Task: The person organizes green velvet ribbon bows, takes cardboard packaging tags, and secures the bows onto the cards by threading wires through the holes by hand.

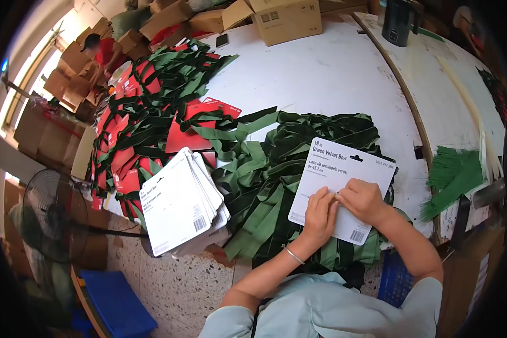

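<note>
A white printed backing card, marked "18 in Green Velvet Bow", lies tilted on a heap of dark green velvet ribbon bows. My left hand rests on the card's lower middle, with its fingers pressed together. Beside it, my right hand is closed, its thumb and fingertips meeting close to the left fingertips. Whatever small thing the fingertips pinch is hidden. To the left, a stack of similar white cards lies fanned at the table's front edge.
Red cards with green bows pile up along the left of the white table. At the back are a cardboard box, a phone and a dark kettle. Green bristly strands lie right; a fan stands left.
</note>
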The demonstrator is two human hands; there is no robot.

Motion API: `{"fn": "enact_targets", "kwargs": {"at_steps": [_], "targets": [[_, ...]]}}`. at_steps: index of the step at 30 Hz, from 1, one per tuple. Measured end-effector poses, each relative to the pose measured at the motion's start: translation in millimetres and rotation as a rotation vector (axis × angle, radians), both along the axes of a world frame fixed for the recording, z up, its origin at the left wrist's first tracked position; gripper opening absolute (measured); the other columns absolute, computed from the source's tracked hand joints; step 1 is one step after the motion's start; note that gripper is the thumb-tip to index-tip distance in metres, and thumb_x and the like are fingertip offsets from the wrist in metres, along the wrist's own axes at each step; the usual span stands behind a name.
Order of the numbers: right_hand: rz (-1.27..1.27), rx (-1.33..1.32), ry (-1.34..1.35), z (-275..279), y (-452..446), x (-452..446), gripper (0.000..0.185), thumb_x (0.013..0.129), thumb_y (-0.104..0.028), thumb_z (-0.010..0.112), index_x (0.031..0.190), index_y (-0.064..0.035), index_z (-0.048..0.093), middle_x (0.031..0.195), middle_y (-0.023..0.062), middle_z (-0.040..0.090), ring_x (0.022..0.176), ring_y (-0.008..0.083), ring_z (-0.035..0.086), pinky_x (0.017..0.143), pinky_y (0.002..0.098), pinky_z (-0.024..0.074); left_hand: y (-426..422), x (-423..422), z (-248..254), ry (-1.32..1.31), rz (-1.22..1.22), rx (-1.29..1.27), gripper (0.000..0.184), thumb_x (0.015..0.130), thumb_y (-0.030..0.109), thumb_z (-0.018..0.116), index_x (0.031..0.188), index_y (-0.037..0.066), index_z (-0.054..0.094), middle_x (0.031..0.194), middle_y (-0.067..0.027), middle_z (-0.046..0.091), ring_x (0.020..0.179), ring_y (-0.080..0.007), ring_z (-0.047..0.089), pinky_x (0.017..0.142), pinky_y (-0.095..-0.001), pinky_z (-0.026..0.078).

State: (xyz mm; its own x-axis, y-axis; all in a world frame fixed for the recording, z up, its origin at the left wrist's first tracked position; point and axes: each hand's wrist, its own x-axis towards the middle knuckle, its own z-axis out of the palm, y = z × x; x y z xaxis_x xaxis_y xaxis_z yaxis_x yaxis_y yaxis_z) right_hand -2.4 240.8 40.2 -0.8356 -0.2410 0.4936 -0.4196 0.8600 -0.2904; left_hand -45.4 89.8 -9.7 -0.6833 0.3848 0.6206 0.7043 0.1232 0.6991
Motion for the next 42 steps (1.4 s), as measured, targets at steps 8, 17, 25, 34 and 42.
{"fn": "enact_targets", "kwargs": {"at_steps": [8,17,25,34,42], "targets": [[-0.394,-0.116,0.11,-3.9,-27.1,-1.0,0.023,0.071,-0.011,0.069,0.063,-0.0071,0.048,0.063,0.0082,0.047,0.054,0.0276,0.049,0.047,0.0395,0.0371,-0.2,1.7,-7.4,-0.02,-0.03,-0.025,0.022,0.076,-0.007,0.064,0.097,-0.004,0.058,0.103,-0.0177,0.058,0.092,-0.0336,0.058,0.079,-0.0371,0.049],[0.083,0.145,0.012,29.9,15.9,-15.1,0.025,0.068,-0.017,0.072,0.088,-0.0098,0.058,0.079,0.0032,0.05,0.072,0.021,0.05,0.065,0.0334,0.0408,-1.8,-0.3,-4.3,-0.044,-0.054,0.007,0.018,0.077,-0.008,0.062,0.095,-0.006,0.057,0.101,-0.0196,0.057,0.088,-0.0349,0.056,0.077,-0.0384,0.048],[0.073,0.202,0.029,17.0,24.2,-18.7,0.021,0.073,-0.022,0.068,0.067,-0.0107,0.051,0.07,0.0047,0.046,0.07,0.0226,0.048,0.063,0.0362,0.0366,-1.4,-1.7,-5.5,-0.002,-0.031,-0.039,0.019,0.077,-0.008,0.062,0.095,-0.003,0.057,0.097,-0.019,0.059,0.089,-0.0346,0.058,0.077,-0.0387,0.048],[-0.272,0.003,0.17,9.9,20.0,-6.8,0.021,0.074,-0.021,0.071,0.073,-0.0076,0.055,0.076,0.0064,0.052,0.074,0.0264,0.048,0.07,0.0379,0.0365,-19.3,14.4,8.7,0.121,-0.168,-0.338,0.053,0.078,0.002,0.065,0.124,-0.013,0.042,0.123,-0.0265,0.045,0.107,-0.0406,0.047,0.093,-0.0434,0.04],[-0.532,-0.755,-0.311,44.7,48.4,35.9,0.026,0.084,-0.016,0.065,0.102,0.0009,0.057,0.085,0.0021,0.061,0.076,0.0058,0.055,0.065,0.0216,0.0438,-44.0,42.2,23.9,0.145,-0.334,-0.473,0.091,0.071,0.03,0.078,0.132,-0.016,0.027,0.131,-0.0385,0.033,0.126,-0.0534,0.031,0.105,-0.0544,0.027]]}}
